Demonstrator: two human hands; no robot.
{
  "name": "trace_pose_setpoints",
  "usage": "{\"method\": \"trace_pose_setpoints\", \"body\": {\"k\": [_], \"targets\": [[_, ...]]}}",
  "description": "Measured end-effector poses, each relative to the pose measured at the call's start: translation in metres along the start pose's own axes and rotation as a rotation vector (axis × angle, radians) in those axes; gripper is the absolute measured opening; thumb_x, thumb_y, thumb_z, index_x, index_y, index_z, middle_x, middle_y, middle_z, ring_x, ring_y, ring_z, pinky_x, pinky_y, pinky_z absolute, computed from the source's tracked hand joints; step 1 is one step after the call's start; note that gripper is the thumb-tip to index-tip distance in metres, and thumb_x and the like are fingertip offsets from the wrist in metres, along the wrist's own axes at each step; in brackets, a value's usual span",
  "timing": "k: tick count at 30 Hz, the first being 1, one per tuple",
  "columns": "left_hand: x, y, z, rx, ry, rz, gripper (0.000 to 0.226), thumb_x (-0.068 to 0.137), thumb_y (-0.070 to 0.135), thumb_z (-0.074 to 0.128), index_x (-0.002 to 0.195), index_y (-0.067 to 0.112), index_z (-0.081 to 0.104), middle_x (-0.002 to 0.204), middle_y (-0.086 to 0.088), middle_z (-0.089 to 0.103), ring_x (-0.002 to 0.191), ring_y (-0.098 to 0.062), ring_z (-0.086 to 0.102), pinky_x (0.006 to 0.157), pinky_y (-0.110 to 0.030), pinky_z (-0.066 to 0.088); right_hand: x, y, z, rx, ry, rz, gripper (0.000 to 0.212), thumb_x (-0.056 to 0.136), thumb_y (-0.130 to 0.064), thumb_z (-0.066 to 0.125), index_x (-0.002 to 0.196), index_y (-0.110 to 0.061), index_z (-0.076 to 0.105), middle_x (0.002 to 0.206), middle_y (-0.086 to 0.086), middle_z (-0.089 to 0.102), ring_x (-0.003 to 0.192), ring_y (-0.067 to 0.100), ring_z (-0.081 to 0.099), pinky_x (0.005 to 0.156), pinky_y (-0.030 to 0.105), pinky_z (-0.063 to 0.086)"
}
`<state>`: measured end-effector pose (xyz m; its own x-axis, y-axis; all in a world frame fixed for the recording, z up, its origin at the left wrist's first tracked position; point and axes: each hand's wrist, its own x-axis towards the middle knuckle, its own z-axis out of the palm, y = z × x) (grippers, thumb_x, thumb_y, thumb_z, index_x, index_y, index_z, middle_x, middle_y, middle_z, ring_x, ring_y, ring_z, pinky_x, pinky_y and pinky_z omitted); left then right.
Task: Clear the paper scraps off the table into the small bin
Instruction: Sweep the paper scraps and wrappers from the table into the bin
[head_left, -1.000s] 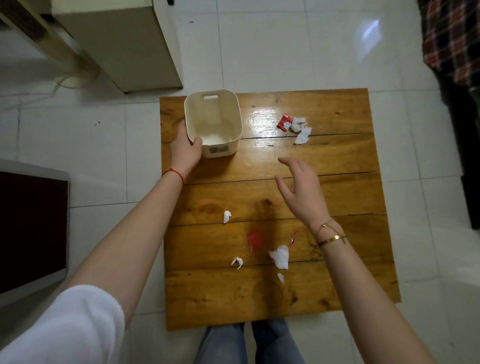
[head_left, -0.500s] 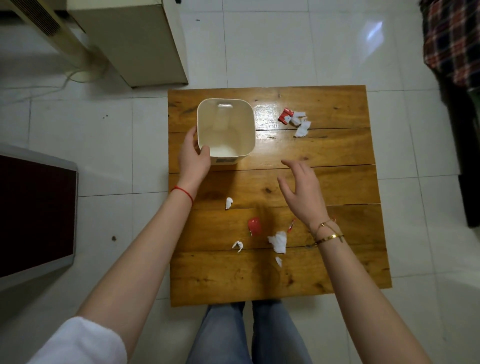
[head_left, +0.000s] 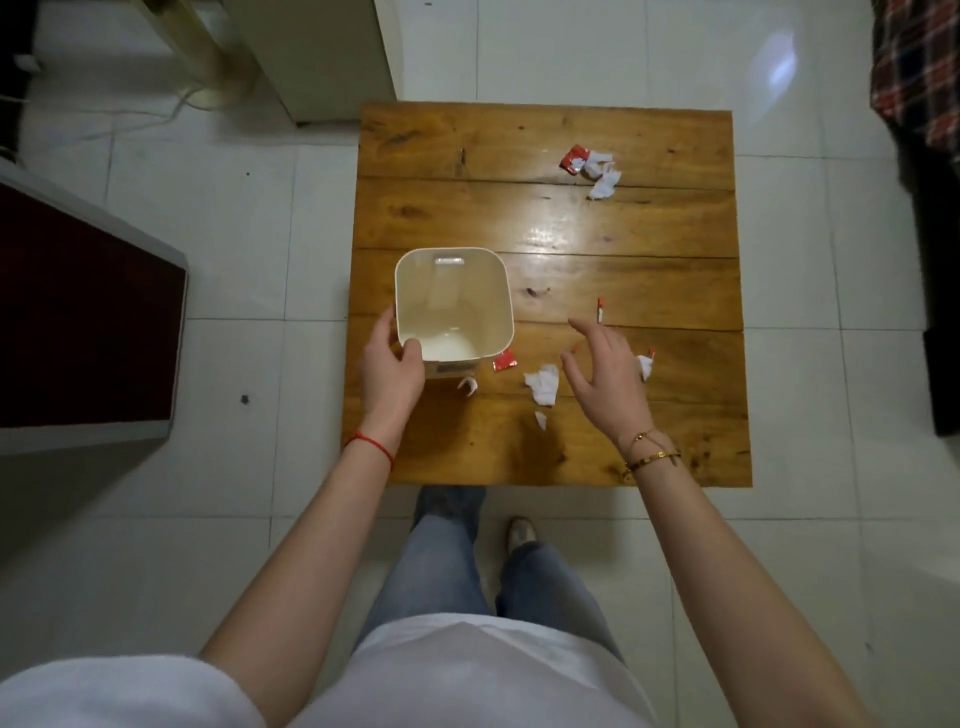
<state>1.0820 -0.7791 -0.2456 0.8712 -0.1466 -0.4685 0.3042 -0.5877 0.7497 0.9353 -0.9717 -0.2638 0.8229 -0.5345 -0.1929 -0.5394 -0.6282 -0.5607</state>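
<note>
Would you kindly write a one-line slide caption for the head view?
Left hand grips the empty bin on the wooden table; open right hand hovers over paper scraps.

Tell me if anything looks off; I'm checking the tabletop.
Only the litter: torn white and red paper scraps lie loose near the right hand, with another cluster at the far side. The small bin, gripped by the left hand, stands upright and looks empty.

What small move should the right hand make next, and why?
Probably lower the right hand onto the crumpled white scrap just left of it and pinch it. The hand hovers open and empty, the left hand holds the small bin close by, and the bin looks empty.
</note>
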Motion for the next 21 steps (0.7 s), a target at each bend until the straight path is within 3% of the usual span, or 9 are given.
{"method": "trace_pose_setpoints", "body": {"k": [7, 10, 15, 21], "targets": [[-0.103, -0.05, 0.014, -0.011, 0.013, -0.119, 0.051, 0.095, 0.018, 0.049, 0.145, 0.021, 0.037, 0.137, -0.007, 0.052, 0.121, -0.025, 0.053, 0.092, -0.04, 0.054, -0.064, 0.038, 0.003, -0.041, -0.052, -0.065, 0.04, 0.095, -0.024, 0.053, 0.133, -0.014, 0.048, 0.129, 0.008, 0.056, 0.124, 0.025, 0.047, 0.106, 0.041, 0.039], [-0.141, -0.07, 0.024, -0.02, 0.022, -0.132, 0.049, 0.095, 0.017, 0.048, 0.143, 0.018, 0.039, 0.136, -0.008, 0.053, 0.121, -0.026, 0.053, 0.092, -0.037, 0.053, -0.089, 0.051, 0.006, -0.062, -0.076, -0.087, 0.041, 0.095, -0.024, 0.052, 0.134, -0.014, 0.047, 0.131, 0.008, 0.055, 0.126, 0.025, 0.045, 0.107, 0.041, 0.038], [-0.189, -0.101, 0.033, -0.05, 0.041, -0.156, 0.04, 0.096, 0.02, 0.045, 0.136, 0.02, 0.047, 0.113, 0.002, 0.054, 0.107, -0.021, 0.055, 0.089, -0.041, 0.055, -0.119, 0.064, 0.014, -0.087, -0.151, -0.108, 0.04, 0.095, -0.025, 0.051, 0.134, -0.013, 0.047, 0.131, 0.009, 0.055, 0.122, 0.028, 0.048, 0.103, 0.043, 0.039], [-0.21, -0.134, 0.044, -0.029, -0.023, -0.175, 0.039, 0.094, 0.016, 0.044, 0.133, 0.019, 0.049, 0.12, -0.004, 0.059, 0.11, -0.027, 0.059, 0.089, -0.048, 0.056, -0.13, 0.076, 0.03, -0.105, -0.17, -0.14, 0.042, 0.095, -0.027, 0.051, 0.134, -0.012, 0.047, 0.133, 0.009, 0.055, 0.125, 0.027, 0.047, 0.107, 0.041, 0.036]]}}
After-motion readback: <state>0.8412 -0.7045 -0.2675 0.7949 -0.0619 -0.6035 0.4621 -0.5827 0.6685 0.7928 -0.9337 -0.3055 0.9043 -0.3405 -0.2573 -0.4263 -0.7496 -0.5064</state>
